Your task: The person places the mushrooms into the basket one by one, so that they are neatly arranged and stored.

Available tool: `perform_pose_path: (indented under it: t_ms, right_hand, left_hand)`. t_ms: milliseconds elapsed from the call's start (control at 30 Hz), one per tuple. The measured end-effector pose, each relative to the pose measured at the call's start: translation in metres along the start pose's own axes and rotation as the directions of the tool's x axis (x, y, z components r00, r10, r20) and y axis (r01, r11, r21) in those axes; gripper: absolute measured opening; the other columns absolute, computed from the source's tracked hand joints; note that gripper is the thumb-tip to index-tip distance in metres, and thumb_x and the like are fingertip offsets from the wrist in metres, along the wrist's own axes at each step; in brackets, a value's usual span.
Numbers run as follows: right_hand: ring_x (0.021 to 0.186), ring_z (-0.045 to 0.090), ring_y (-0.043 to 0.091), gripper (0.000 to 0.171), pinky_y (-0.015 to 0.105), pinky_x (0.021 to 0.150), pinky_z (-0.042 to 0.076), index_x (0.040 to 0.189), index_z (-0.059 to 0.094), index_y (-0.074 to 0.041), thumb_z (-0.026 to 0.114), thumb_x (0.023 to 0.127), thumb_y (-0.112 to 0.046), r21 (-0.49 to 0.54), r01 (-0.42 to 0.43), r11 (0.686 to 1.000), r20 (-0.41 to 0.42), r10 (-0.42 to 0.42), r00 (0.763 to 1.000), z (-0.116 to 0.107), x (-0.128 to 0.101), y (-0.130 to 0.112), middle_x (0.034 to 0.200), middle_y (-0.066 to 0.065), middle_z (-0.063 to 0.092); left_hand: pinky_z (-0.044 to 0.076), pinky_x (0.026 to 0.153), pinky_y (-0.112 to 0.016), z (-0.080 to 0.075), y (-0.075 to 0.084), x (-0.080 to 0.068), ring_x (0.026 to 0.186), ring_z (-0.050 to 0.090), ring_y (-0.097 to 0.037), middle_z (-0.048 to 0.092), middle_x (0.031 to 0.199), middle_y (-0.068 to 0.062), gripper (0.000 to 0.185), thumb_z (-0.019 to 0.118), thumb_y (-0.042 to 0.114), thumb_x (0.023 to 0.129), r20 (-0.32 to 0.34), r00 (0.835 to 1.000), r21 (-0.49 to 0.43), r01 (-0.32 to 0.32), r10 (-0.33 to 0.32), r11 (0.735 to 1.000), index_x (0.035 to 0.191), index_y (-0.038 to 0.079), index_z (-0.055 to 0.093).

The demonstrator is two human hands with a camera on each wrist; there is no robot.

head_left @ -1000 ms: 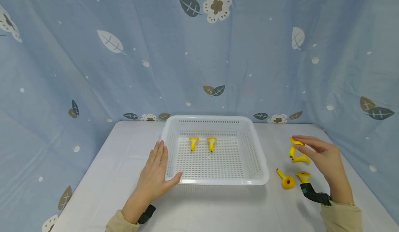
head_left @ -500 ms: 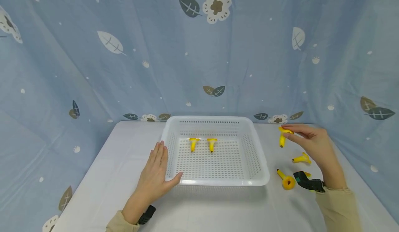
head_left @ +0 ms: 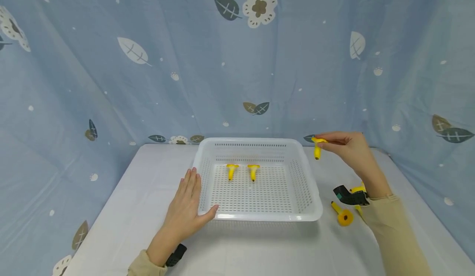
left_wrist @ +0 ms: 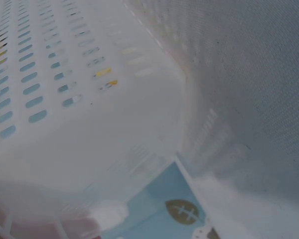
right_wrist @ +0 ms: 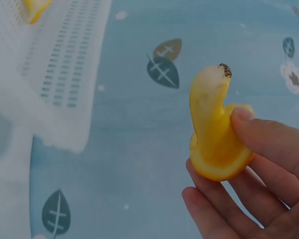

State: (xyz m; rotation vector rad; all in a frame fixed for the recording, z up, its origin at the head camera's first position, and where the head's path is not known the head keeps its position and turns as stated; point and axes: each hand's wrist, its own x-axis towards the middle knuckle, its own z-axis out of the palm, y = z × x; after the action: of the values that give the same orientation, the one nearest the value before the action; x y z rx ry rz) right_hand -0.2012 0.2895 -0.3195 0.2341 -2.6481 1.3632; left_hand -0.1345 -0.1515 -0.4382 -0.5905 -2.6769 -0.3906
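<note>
My right hand point(head_left: 343, 144) pinches a small yellow mushroom-shaped toy point(head_left: 317, 147) by its cap, stem hanging down, in the air just past the far right corner of the white perforated basket point(head_left: 308, 193). In the right wrist view the toy point(right_wrist: 214, 134) sits between thumb and fingers point(right_wrist: 259, 134). My left hand point(head_left: 185, 208) lies flat against the basket's near left corner, thumb along the front rim. Two more yellow toys point(head_left: 231, 171) point(head_left: 254, 172) stand inside the basket near its back. The left wrist view shows only the basket wall point(left_wrist: 89, 99) up close.
On the white table point(head_left: 130, 210) right of the basket lies another yellow toy point(head_left: 343, 215), and one more point(head_left: 358, 190) is partly hidden behind my right wrist. Blue patterned cloth point(head_left: 237, 61) hangs behind and at both sides.
My right hand lifted one yellow toy from the group at the right and carried it up and leftward toward the basket's far right corner. The left hand stayed put.
</note>
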Motion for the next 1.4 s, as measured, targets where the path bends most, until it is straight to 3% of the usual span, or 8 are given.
perform_pose_path:
  t_ms: [133, 333, 733, 967, 1400]
  right_hand:
    - [0.114, 0.058, 0.020, 0.041, 0.060, 0.102, 0.040, 0.119, 0.072, -0.006, 0.075, 0.089, -0.034, 0.051, -0.055, 0.997, 0.021, 0.054, 0.998, 0.007, 0.012, -0.008, 0.123, 0.008, 0.069]
    - [0.122, 0.052, 0.037, 0.039, 0.066, 0.105, 0.033, 0.121, 0.070, -0.002, 0.072, 0.092, -0.028, 0.040, -0.109, 0.993, 0.054, 0.107, 0.993, 0.017, 0.028, -0.020, 0.126, 0.020, 0.064]
    - [0.109, 0.057, 0.036, 0.031, 0.054, 0.098, 0.046, 0.115, 0.071, 0.003, 0.072, 0.091, -0.016, -0.028, -0.125, 0.992, 0.101, 0.127, 0.987, 0.045, 0.053, -0.038, 0.117, 0.022, 0.066]
    - [0.098, 0.061, 0.035, 0.022, 0.050, 0.087, 0.051, 0.105, 0.074, 0.002, 0.073, 0.089, -0.012, -0.097, -0.080, 0.992, 0.130, 0.093, 0.987, 0.066, 0.061, -0.028, 0.107, 0.019, 0.069]
    - [0.092, 0.063, 0.033, 0.020, 0.047, 0.085, 0.055, 0.100, 0.074, 0.006, 0.076, 0.085, -0.006, -0.148, -0.192, 0.970, 0.205, 0.220, 0.954, 0.097, 0.075, -0.006, 0.111, 0.023, 0.065]
  left_hand:
    - [0.022, 0.116, -0.057, 0.000, 0.000, 0.000, 0.148, 0.016, -0.043, 0.017, 0.159, -0.030, 0.101, 0.066, 0.053, 0.083, -0.007, 1.000, -0.004, -0.004, 0.004, 1.000, 0.146, -0.018, 0.030]
    - [0.023, 0.116, -0.057, -0.001, 0.000, 0.000, 0.147, 0.017, -0.044, 0.018, 0.158, -0.031, 0.100, 0.066, 0.053, 0.083, -0.017, 1.000, -0.003, -0.012, 0.012, 1.000, 0.145, -0.018, 0.031]
    - [0.022, 0.117, -0.055, 0.001, -0.001, 0.000, 0.147, 0.018, -0.045, 0.019, 0.158, -0.032, 0.100, 0.066, 0.052, 0.083, -0.024, 1.000, -0.002, -0.020, 0.020, 1.000, 0.145, -0.019, 0.031]
    - [0.023, 0.116, -0.057, -0.001, 0.000, 0.000, 0.147, 0.017, -0.044, 0.018, 0.159, -0.031, 0.101, 0.066, 0.053, 0.083, -0.014, 1.000, -0.009, -0.007, 0.006, 1.000, 0.145, -0.018, 0.031]
    - [0.023, 0.116, -0.056, 0.000, -0.001, 0.001, 0.147, 0.017, -0.044, 0.019, 0.158, -0.031, 0.101, 0.066, 0.052, 0.082, -0.019, 1.000, 0.004, -0.014, 0.014, 1.000, 0.145, -0.018, 0.032]
